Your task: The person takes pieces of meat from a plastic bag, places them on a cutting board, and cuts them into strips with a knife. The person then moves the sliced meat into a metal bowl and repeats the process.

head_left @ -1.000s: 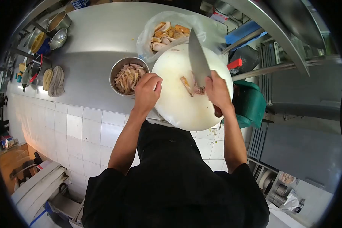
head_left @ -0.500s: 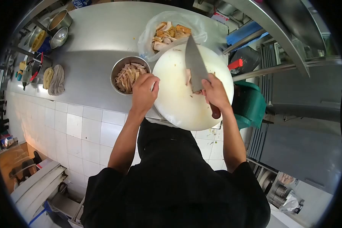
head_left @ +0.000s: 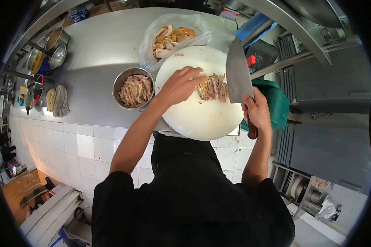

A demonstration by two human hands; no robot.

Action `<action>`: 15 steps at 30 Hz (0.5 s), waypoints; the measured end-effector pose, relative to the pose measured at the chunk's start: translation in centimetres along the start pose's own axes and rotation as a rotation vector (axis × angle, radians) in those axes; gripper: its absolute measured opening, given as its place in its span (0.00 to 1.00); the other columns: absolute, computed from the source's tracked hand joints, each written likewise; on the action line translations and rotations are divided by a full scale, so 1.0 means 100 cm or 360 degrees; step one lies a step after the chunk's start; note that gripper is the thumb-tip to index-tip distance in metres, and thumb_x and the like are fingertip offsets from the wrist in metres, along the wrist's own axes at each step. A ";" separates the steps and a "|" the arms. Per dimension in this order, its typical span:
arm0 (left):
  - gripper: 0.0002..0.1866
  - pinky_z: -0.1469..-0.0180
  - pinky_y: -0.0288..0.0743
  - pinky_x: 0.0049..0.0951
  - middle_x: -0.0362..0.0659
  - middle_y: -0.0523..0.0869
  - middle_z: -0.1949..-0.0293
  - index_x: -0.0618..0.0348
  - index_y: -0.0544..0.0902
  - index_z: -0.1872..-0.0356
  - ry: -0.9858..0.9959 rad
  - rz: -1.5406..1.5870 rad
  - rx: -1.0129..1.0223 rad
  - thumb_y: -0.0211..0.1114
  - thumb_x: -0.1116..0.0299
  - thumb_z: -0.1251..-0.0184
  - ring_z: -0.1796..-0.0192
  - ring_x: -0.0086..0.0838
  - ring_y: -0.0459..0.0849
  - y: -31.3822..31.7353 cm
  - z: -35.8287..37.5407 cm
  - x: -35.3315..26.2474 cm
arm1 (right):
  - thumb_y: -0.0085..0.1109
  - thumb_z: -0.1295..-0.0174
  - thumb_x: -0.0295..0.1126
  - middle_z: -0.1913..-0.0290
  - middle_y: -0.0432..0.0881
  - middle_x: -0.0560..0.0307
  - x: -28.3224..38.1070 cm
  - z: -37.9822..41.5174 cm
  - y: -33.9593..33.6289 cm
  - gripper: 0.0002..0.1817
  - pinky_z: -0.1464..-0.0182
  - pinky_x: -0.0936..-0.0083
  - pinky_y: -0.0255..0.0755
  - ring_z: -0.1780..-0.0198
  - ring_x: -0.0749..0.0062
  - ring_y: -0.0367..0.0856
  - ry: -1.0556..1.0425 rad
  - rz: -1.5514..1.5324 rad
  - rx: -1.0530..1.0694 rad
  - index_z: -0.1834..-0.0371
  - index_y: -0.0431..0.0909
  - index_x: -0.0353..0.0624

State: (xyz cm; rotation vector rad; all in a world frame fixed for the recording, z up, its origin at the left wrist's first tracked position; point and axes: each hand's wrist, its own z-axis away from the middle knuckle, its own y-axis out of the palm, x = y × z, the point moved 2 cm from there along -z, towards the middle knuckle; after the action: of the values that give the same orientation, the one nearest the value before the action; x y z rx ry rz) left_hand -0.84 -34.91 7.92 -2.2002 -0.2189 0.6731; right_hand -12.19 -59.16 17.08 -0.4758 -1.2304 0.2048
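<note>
On the round white cutting board (head_left: 198, 119) lies a pile of sliced meat strips (head_left: 213, 88). My left hand (head_left: 182, 85) is at the left side of this pile, fingers apart and pointing toward it. The wooden handle of a broad cleaver (head_left: 239, 74) is in my right hand (head_left: 257, 109), with the blade upright at the pile's right, over the board's edge. A steel bowl (head_left: 116, 87) of cut strips stands left of the board. Behind the board, a clear plastic bag (head_left: 146, 49) holds larger meat pieces (head_left: 169, 39).
The steel table (head_left: 95, 57) carries metal pots (head_left: 57, 39) and folded cloths (head_left: 61, 101) at its left end. A green bin (head_left: 278, 105) stands right of the board, near a metal rail (head_left: 284, 62).
My left hand has moved from beside the bowl onto the board. My right hand and the cleaver have shifted right, and the sliced pile now shows between them.
</note>
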 end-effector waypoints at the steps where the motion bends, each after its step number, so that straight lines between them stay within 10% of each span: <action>1: 0.20 0.42 0.79 0.38 0.43 0.83 0.42 0.54 0.84 0.48 -0.0002 -0.0004 0.0005 0.71 0.78 0.43 0.44 0.40 0.81 0.005 -0.005 0.006 | 0.51 0.29 0.27 0.78 0.74 0.60 -0.007 0.003 -0.003 0.06 0.81 0.75 0.66 0.85 0.78 0.71 0.0030 -0.0047 -0.0041 0.56 0.74 0.36; 6: 0.20 0.33 0.74 0.38 0.38 0.83 0.38 0.50 0.87 0.47 -0.0058 0.0125 0.0552 0.72 0.72 0.43 0.34 0.39 0.76 0.023 0.013 0.024 | 0.53 0.32 0.25 0.77 0.77 0.54 -0.037 0.031 -0.017 0.08 0.77 0.70 0.70 0.82 0.72 0.75 0.0086 0.0006 -0.0164 0.54 0.74 0.35; 9: 0.21 0.28 0.69 0.45 0.38 0.77 0.30 0.49 0.85 0.42 -0.0135 -0.0029 0.0318 0.72 0.67 0.39 0.24 0.39 0.68 0.003 0.045 0.016 | 0.56 0.39 0.23 0.67 0.84 0.35 -0.036 0.057 -0.020 0.17 0.59 0.54 0.77 0.67 0.45 0.86 0.0069 0.0435 -0.0310 0.47 0.74 0.30; 15: 0.32 0.21 0.49 0.59 0.38 0.63 0.20 0.45 0.76 0.29 -0.0265 -0.0192 0.0395 0.71 0.55 0.35 0.18 0.37 0.57 0.000 0.030 -0.028 | 0.53 0.42 0.20 0.62 0.84 0.29 -0.034 0.055 -0.005 0.24 0.53 0.51 0.77 0.60 0.33 0.84 -0.0243 0.0775 -0.0353 0.39 0.74 0.31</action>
State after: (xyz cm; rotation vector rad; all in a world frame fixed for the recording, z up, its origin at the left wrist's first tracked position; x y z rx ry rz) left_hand -4.85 -33.96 7.41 -1.8809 -0.3325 0.7732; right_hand -18.51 -59.71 15.80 -0.9671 -1.2762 0.5289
